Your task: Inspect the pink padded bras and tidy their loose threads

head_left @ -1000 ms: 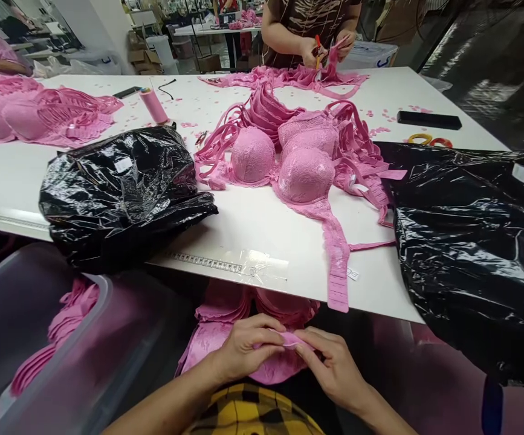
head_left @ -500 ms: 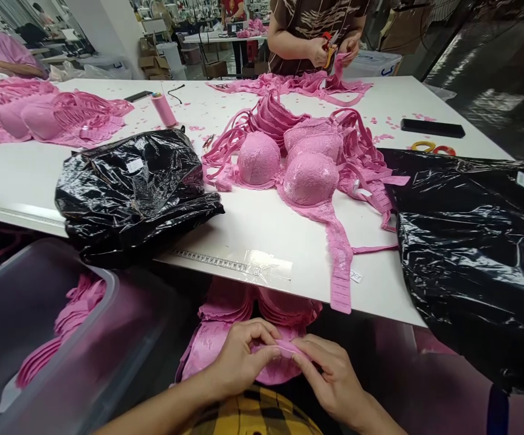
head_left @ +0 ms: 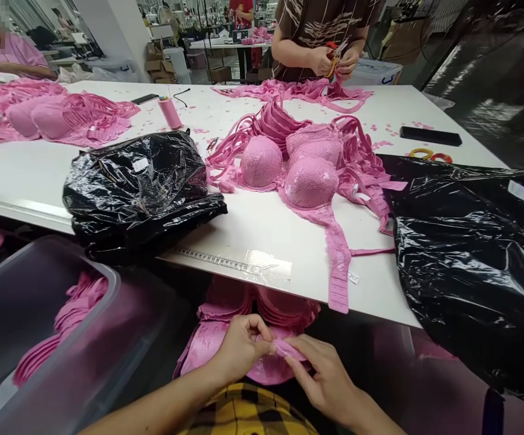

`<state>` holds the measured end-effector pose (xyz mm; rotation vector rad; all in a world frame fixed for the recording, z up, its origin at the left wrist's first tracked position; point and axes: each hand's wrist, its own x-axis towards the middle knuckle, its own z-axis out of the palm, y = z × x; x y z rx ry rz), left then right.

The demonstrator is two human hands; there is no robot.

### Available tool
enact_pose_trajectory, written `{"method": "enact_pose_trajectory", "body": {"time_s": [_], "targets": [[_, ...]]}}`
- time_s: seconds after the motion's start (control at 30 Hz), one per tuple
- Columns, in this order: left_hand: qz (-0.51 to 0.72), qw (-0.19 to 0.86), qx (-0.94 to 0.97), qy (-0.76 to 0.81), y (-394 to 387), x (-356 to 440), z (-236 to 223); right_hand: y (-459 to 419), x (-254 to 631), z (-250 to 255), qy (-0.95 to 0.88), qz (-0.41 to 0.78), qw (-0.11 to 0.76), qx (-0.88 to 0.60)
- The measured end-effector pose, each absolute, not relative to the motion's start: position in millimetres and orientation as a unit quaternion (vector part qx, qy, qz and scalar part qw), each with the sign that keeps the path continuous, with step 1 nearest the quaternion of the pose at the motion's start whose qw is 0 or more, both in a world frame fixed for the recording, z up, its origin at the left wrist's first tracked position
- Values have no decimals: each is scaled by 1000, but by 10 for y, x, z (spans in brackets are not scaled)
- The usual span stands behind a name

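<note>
Low in front of me, partly under the table edge, lies a stack of pink lace bras (head_left: 211, 344). Above its cups my left hand (head_left: 246, 347) pinches a pink bra band (head_left: 286, 349) between thumb and fingers. Close beside it, my right hand (head_left: 318, 365) grips the same band from the right, thumb underneath. Whether the band belongs to the top bra of the stack is hidden by my fingers. On the table ahead sits a pile of pink bras (head_left: 311, 181), one band hanging over the front edge.
Black plastic bags lie left (head_left: 139, 193) and right (head_left: 470, 241) on the white table (head_left: 252, 223). A grey bin (head_left: 112, 284) with pink pieces stands at lower left. Across the table a person (head_left: 320, 54) holds orange scissors (head_left: 333, 63). Thread cone (head_left: 170, 113) and yellow-red scissors (head_left: 429, 155) lie there.
My hands have shifted slightly left, and a small gap between their fingertips shows more of the band. The person opposite has brought the scissors and other hand closer together. The view has tilted a little.
</note>
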<state>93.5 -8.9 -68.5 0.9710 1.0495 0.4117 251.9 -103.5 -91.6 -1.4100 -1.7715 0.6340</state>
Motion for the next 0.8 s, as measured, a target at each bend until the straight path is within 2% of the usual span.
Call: {"method": "enact_pose_trajectory", "body": {"time_s": [0.13, 0.3, 0.5, 0.67, 0.73, 0.8], "targets": [[176, 739, 457, 462, -80, 958, -693, -967, 2527, -791, -667, 360, 319, -569], [180, 741, 456, 458, -94, 1004, -787, -899, 2479, -773, -616, 399, 356, -579], [209, 728, 460, 463, -58, 1174, -897, -848, 2557, -945, -576, 378, 411, -596], [185, 717, 497, 453, 15, 1363, -1029, -804, 2717, -1050, -547, 377, 415, -621], [190, 706, 534, 424, 93, 1449, -1089, -791, 2805, -1124, -569, 330, 401, -638], [216, 677, 578, 401, 213, 1549, -1132, -762, 2919, -1220, -611, 226, 372, -661]]}}
